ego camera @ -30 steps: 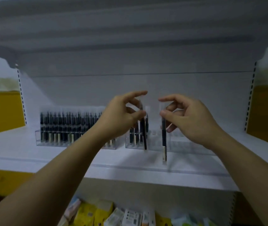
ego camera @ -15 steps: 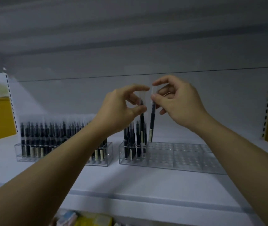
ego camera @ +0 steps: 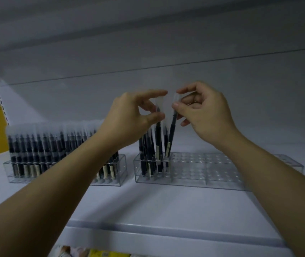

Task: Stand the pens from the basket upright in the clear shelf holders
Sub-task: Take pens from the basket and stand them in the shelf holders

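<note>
Left hand [ego camera: 133,117] pinches the clear cap of one dark pen [ego camera: 158,132] between thumb and forefinger, pen near upright, lower end seated in the middle clear holder [ego camera: 213,173] among the standing pens [ego camera: 145,149] at its 9 o'clock end. Right hand [ego camera: 206,112], just at 3 o'clock of the left, pinches the cap of a second pen [ego camera: 172,134], which leans with top toward 1 o'clock and tip in a hole of the same holder. Hands close together, not touching. Holder's holes toward 3 o'clock are empty. Full holder [ego camera: 121,171] at 9 o'clock, packed with capped pens. Third holder [ego camera: 289,162] at 3 o'clock, partly hidden behind the right forearm. All sit on the white shelf [ego camera: 166,206]
</note>
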Tool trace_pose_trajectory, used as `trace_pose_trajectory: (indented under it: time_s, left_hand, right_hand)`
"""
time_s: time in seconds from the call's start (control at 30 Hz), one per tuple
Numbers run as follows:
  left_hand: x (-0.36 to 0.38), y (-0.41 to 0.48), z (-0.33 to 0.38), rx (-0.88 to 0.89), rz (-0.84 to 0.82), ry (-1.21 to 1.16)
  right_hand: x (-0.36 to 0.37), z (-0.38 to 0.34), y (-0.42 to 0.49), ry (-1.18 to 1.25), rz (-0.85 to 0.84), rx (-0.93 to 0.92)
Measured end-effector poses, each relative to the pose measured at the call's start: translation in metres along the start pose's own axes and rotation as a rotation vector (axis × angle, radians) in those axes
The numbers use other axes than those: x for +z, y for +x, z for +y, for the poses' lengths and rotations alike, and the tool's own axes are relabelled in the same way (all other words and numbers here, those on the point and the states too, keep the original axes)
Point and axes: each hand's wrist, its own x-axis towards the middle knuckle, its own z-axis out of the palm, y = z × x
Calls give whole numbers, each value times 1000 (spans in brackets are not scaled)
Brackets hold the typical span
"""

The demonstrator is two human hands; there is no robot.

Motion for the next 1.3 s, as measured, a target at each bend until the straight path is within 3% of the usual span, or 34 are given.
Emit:
trace_pose_trajectory:
  time_s: [0.17, 0.57, 1.03, 1.3]
  left_hand:
    - [9, -10, -6, -9, -39, 36]
    - [12, -20, -12, 1, 40, 52]
    - [19, -25, -18, -39, 71, 70]
    - [21, -32, -18, -18, 78, 86]
  right_hand:
    - [7, 1, -7, -108, -40, -65]
    - [14, -2, -23, -262, -84, -184]
    - [16, 5, -19, -214, -172, -56]
    - [10, 7, -24, -298, -152, -88]
